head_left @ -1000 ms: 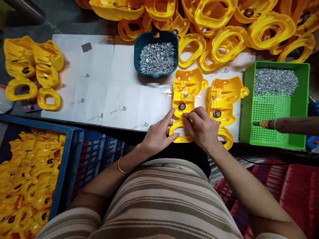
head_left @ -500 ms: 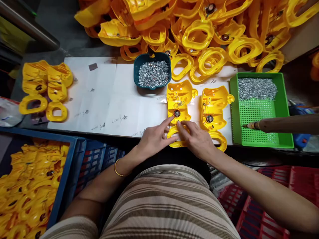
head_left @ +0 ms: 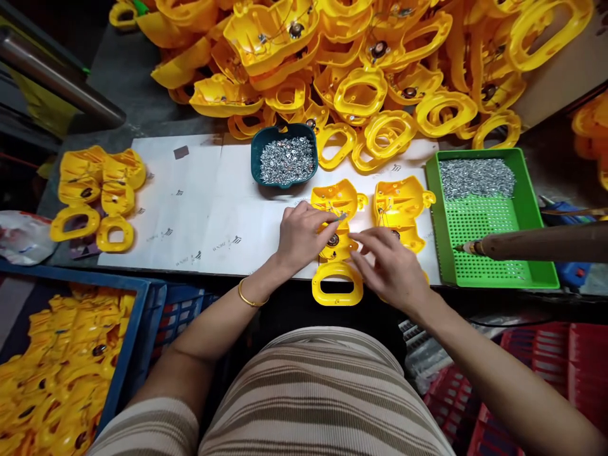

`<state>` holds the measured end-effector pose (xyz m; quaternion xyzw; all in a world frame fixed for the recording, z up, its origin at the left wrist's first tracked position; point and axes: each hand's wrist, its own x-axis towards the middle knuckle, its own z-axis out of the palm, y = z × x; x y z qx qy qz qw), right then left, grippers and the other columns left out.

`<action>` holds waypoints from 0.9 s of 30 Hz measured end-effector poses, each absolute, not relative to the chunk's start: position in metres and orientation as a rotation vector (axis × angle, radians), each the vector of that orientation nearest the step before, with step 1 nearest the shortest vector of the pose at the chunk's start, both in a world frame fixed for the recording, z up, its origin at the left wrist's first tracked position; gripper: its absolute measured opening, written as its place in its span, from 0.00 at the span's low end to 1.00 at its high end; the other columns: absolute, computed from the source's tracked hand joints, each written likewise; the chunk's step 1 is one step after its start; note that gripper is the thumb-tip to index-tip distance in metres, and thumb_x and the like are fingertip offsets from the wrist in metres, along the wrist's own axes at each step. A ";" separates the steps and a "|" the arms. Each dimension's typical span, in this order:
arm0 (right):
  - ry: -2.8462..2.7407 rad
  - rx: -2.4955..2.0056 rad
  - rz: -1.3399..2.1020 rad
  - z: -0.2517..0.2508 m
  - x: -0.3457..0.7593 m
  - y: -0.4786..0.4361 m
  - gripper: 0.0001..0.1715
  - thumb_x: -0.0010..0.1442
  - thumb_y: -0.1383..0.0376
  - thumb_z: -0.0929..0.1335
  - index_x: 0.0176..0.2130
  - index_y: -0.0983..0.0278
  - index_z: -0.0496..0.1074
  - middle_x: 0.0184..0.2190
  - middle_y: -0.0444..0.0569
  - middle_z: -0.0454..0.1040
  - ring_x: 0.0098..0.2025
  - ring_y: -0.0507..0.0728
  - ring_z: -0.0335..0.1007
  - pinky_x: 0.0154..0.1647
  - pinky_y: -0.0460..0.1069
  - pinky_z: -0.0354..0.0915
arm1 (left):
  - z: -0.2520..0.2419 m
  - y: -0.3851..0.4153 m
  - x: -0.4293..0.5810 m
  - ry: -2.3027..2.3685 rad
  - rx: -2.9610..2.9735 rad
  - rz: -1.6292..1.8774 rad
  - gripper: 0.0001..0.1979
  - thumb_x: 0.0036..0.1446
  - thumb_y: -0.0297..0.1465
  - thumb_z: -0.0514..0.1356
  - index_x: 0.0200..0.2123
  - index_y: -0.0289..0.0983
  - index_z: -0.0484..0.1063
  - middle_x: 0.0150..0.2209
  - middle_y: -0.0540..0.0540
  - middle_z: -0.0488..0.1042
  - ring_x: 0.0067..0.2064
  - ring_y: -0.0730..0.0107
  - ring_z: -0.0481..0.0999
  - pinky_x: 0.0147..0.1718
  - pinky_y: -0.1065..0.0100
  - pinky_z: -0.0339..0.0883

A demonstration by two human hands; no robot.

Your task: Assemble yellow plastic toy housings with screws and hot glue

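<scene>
A yellow plastic shell [head_left: 339, 192], its hollow side up, lies in front of me with thin wires and a small round speaker [head_left: 333, 240] inside. Its ring-shaped handle [head_left: 337, 298] points toward me over the table edge. My left hand [head_left: 304, 234] is over the shell's left side, thumb and index finger pinched on a small greyish piece too small to name. My right hand [head_left: 394, 269] hovers at the shell's right side, fingers bent and apart, with nothing visible in them. A second yellow shell [head_left: 396, 196] lies just to the right, its lower part hidden by my right hand.
A dark teal tub [head_left: 257, 166] of small metal parts stands behind the shells. To the right is a green basket [head_left: 494, 259] of screws, with a screwdriver-like tool [head_left: 532, 242] above it. Yellow shells [head_left: 266, 38] are heaped behind; a blue crate [head_left: 137, 329] holds more.
My left hand has moved up over the shell and now pinches a small piece. My right hand has drawn off to the right, fingers apart. The view has shifted slightly.
</scene>
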<state>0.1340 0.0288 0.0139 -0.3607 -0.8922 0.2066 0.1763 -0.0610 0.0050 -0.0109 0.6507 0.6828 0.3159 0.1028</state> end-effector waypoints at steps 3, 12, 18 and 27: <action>-2.422 -1.195 0.526 0.025 0.118 0.051 0.19 0.66 0.58 0.63 0.51 0.64 0.73 0.43 0.53 0.72 0.31 0.52 0.69 0.32 0.49 0.65 | -0.024 0.000 -0.060 1.943 1.679 1.185 0.03 0.58 0.30 0.65 0.36 0.41 0.80 0.35 0.49 0.81 0.38 0.67 0.75 0.40 0.62 0.67; -2.735 -1.370 0.372 0.034 0.092 0.081 0.19 0.64 0.57 0.64 0.51 0.59 0.75 0.43 0.51 0.74 0.32 0.55 0.67 0.25 0.49 0.46 | -0.035 -0.007 -0.060 1.816 1.504 1.336 0.05 0.59 0.32 0.64 0.38 0.40 0.81 0.35 0.47 0.79 0.37 0.70 0.76 0.37 0.66 0.72; -2.764 -1.329 0.523 0.034 0.091 0.085 0.14 0.63 0.58 0.65 0.43 0.58 0.79 0.39 0.47 0.78 0.33 0.55 0.71 0.27 0.48 0.49 | -0.023 -0.002 -0.063 1.784 1.639 1.313 0.06 0.61 0.33 0.63 0.38 0.39 0.80 0.35 0.47 0.80 0.38 0.69 0.76 0.40 0.64 0.71; -2.470 -1.342 0.801 0.025 0.098 0.093 0.12 0.60 0.65 0.68 0.42 0.62 0.81 0.35 0.49 0.82 0.31 0.55 0.74 0.33 0.49 0.61 | -0.018 -0.013 -0.079 1.730 2.049 1.230 0.11 0.63 0.28 0.55 0.43 0.38 0.77 0.45 0.45 0.79 0.52 0.62 0.72 0.53 0.56 0.68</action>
